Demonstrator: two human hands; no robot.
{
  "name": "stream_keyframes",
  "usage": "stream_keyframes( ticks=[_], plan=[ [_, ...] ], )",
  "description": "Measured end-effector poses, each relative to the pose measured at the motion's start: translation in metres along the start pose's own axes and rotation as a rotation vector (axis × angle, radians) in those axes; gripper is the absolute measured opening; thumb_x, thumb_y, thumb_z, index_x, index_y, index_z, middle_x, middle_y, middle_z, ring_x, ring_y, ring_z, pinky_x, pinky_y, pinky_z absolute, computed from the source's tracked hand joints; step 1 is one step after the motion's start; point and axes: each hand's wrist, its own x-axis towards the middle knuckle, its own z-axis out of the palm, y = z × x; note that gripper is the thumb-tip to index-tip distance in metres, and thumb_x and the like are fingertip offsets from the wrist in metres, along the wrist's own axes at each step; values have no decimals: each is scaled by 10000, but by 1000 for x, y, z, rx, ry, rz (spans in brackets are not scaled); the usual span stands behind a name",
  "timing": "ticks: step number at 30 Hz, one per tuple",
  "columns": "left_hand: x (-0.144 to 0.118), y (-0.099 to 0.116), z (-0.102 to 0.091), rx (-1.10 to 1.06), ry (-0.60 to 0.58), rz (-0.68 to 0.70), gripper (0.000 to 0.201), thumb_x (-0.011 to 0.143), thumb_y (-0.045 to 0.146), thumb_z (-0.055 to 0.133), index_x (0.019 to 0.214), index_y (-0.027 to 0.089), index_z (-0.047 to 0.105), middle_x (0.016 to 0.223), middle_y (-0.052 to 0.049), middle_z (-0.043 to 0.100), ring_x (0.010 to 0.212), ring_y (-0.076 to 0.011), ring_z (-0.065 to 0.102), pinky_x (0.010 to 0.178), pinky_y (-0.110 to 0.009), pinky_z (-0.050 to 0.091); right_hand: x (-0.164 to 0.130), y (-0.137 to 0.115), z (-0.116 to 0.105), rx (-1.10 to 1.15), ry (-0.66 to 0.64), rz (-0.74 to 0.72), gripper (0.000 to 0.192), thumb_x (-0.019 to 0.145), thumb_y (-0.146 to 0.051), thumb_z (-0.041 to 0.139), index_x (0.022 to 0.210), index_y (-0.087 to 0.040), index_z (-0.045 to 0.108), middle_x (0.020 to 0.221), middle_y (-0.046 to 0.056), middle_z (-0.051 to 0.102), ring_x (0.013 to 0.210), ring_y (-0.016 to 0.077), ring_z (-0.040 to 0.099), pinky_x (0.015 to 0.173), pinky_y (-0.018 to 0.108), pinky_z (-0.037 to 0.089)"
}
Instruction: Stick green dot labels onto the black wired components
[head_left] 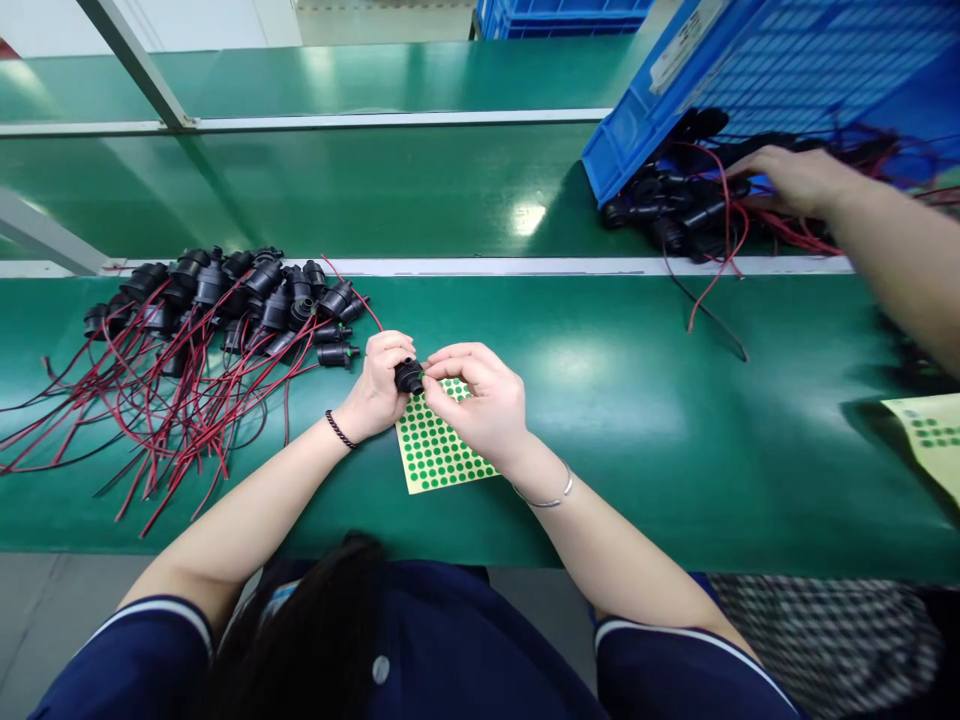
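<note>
Left hand (379, 385) pinches a small black plastic connector (409, 376) just above the yellow sheet of green dot stickers (435, 455) on the green counter (637, 420). Right hand (480, 400), fingertips pressed together, touches the connector's face. Risk: a sticker could seat crooked if the connector rotates.

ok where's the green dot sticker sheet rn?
In the head view, the sticker sheet lies flat on the green table, centre-left, directly under the right hand and beside the left hand.
</note>
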Motion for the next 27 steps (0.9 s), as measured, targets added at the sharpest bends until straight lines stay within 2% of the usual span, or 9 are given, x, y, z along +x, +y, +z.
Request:
stream_keyframes(
  ticks=[10,14,17,23,27],
  plan=[
    [0,-4,-5,70,-58,50,362,874,127,496,1148,316,353,1062,-31,526,1017,-208,554,847,-427,514,0,2,-5,32,-71,-31,130,829,-156,642,766,-255,698,875,29,748,828,183,709,794,347,597],
    [0,-5,-7,90,-75,79,397,858,94,498,1148,328,361,1059,-28,536,1018,-205,560,843,-428,517,-1,3,-7,-23,-105,-66,139,825,-147,644,792,-260,718,925,37,757,843,181,715,782,325,609],
    [1,-5,-6,86,-47,74,372,867,109,508,1133,327,366,1048,-26,537,1009,-199,568,835,-423,529,-1,2,-7,-36,-98,-86,139,841,-159,641,800,-262,724,919,34,765,836,176,723,778,321,617],
    [-3,-6,-1,21,74,47,320,891,170,554,1123,319,393,1050,-24,542,1014,-197,588,844,-431,548,1,-2,-8,110,-43,-46,106,843,-173,661,843,-244,739,917,48,763,838,176,729,723,315,630],
    [-7,-9,-1,23,60,12,304,892,209,562,1110,326,385,1044,-27,541,1006,-209,590,839,-455,548,1,-1,-8,80,-58,-88,121,838,-167,661,843,-254,745,917,42,769,833,180,732,747,330,626]
  ],
)
